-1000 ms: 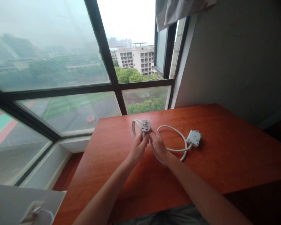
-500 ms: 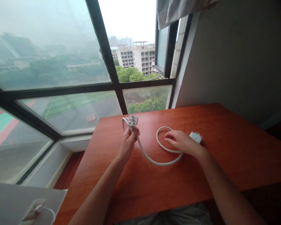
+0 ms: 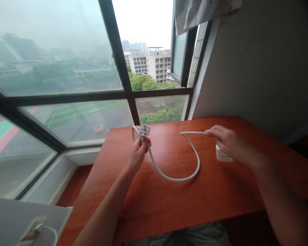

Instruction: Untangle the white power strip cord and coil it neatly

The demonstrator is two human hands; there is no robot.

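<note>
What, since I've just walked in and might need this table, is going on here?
A person's left hand grips a white, round cable at the base of a white plastic plug. The right hand holds the same cable close to a white, boxy plastic socket block, partly covering it; whether the block rests on the glossy red-brown wooden table is hard to tell. Between the two hands, the cable runs in a loose curve.

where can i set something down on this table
The table looks bare between the cord and the front edge, and to the right of the right hand. It is crowded toward the back, where the left hand holds the cord below the plug, and around the white block partly behind the right hand.
</note>
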